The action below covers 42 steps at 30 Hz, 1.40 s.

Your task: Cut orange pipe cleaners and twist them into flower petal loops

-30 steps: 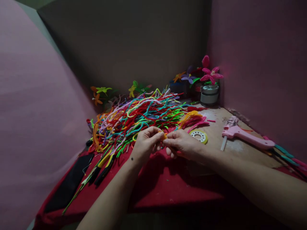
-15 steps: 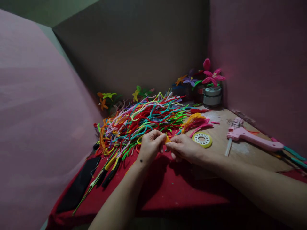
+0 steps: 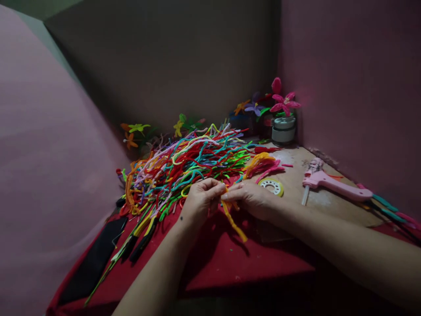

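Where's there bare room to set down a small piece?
Bare, specks aside: the red cloth between left forearm and right forearm, below the dangling orange strip; also the tan board between pink glue gun and right forearm. Crowded: beyond the left hand, under the pipe-cleaner heap; and at left, where black-ended handles lie near a black slab.

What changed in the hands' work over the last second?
The orange strip now hangs down toward the table's front edge; earlier only a bit showed between the fingertips. Left hand and right hand still pinch it. Glue gun and pile unchanged.
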Tool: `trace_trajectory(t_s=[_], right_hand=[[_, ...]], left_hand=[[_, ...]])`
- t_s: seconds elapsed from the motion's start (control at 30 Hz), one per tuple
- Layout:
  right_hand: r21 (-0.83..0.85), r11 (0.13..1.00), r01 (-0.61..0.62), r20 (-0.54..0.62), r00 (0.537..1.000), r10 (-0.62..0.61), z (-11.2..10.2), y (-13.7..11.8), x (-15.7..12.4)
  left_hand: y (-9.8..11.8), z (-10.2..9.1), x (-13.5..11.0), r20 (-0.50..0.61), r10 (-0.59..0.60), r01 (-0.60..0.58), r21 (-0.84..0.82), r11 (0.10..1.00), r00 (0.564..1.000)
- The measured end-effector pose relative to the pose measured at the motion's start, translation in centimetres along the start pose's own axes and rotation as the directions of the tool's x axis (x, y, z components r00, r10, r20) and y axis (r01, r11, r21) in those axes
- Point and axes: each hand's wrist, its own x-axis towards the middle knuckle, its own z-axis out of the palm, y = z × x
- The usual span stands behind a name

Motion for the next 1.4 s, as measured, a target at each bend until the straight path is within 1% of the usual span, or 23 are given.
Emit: trace_trajectory(t_s=[0.03,0.1,0.2,0.27,0.37,0.43,0.53,0.6,0.67,0.73,0.8,0.87,0.93,1.0,1.1,1.17,1.23,1.3,1.4], right_hand=[[0.004,0.999,0.033,-0.042,0.999,-0.033,0.0,-0.1,0.1],[0.025,0.994,0.104,-0.125,0.987,-0.1,-0.1,-0.3,0.1],[0.065,0.987,0.144,-0.208,0.97,-0.128,-0.2,-0.5,0.1],[0.094,0.985,0.148,-0.198,0.972,-0.127,-0.3,-0.3,0.2],[0.119,0.979,0.163,-0.144,0.979,-0.145,-0.4,0.1,0.3],[0.11,0.981,0.159,-0.13,0.981,-0.144,-0.6,0.2,0.4],[0.115,0.982,0.149,-0.149,0.98,-0.131,-0.7,-0.3,0.3],[0.104,0.981,0.165,-0.18,0.973,-0.144,-0.8,-0.7,0.2],[0.084,0.979,0.188,-0.198,0.966,-0.168,-0.8,-1.0,0.2],[0.123,0.972,0.201,-0.185,0.967,-0.176,-0.7,-1.0,0.2],[0.214,0.958,0.191,-0.165,0.974,-0.158,-0.6,-1.0,0.2],[0.286,0.943,0.17,-0.166,0.978,-0.126,-0.5,-1.0,0.2],[0.304,0.942,0.145,-0.179,0.979,-0.093,-0.4,-1.0,0.2],[0.289,0.947,0.143,-0.186,0.978,-0.091,-0.4,-1.0,0.2],[0.211,0.964,0.162,-0.17,0.977,-0.127,-0.5,-0.7,0.3],[0.14,0.979,0.148,-0.148,0.981,-0.127,-0.5,-0.6,0.2],[0.079,0.989,0.123,-0.149,0.983,-0.11,-0.6,-0.7,0.1],[0.042,0.993,0.111,-0.176,0.979,-0.102,-0.6,-1.0,0.0],[0.028,0.99,0.135,-0.225,0.966,-0.125,-0.5,-1.4,-0.1]], left_hand=[[-0.1,0.0,0.0,0.006,0.005,-0.005,-0.019,1.0,1.0],[-0.4,-0.1,0.0,0.042,-0.021,0.023,-0.044,0.999,0.999],[-0.9,-0.1,0.0,0.129,-0.083,0.086,-0.02,0.996,0.988],[-1.1,0.1,0.0,0.152,-0.099,0.099,0.012,0.995,0.983],[-1.2,0.3,0.0,0.134,-0.105,0.101,0.034,0.994,0.985],[-1.0,0.3,0.0,0.118,-0.095,0.09,0.047,0.995,0.988],[-0.5,0.4,-0.2,0.076,-0.074,0.066,0.1,0.993,0.994],[-0.2,0.4,-0.3,0.05,-0.05,0.043,0.145,0.988,0.997],[-0.1,0.4,-0.5,0.056,-0.035,0.025,0.168,0.985,0.998],[-0.2,0.4,-0.4,0.1,-0.065,0.053,0.116,0.992,0.993],[-0.3,0.4,-0.3,0.17,-0.13,0.138,-0.035,0.99,0.977],[-0.5,0.4,-0.1,0.255,-0.191,0.245,-0.203,0.948,0.948],[-0.6,0.5,0.1,0.319,-0.213,0.308,-0.288,0.907,0.924],[-0.7,0.5,0.0,0.319,-0.201,0.295,-0.281,0.913,0.926],[-0.8,0.6,-0.2,0.248,-0.166,0.216,-0.192,0.957,0.954],[-0.8,0.6,-0.3,0.23,-0.16,0.194,-0.137,0.971,0.96],[-0.9,0.6,-0.4,0.236,-0.168,0.2,-0.121,0.972,0.957],[-1.0,0.6,-0.2,0.243,-0.183,0.22,-0.133,0.966,0.953],[-1.0,0.5,0.0,0.261,-0.202,0.242,-0.13,0.962,0.944]])
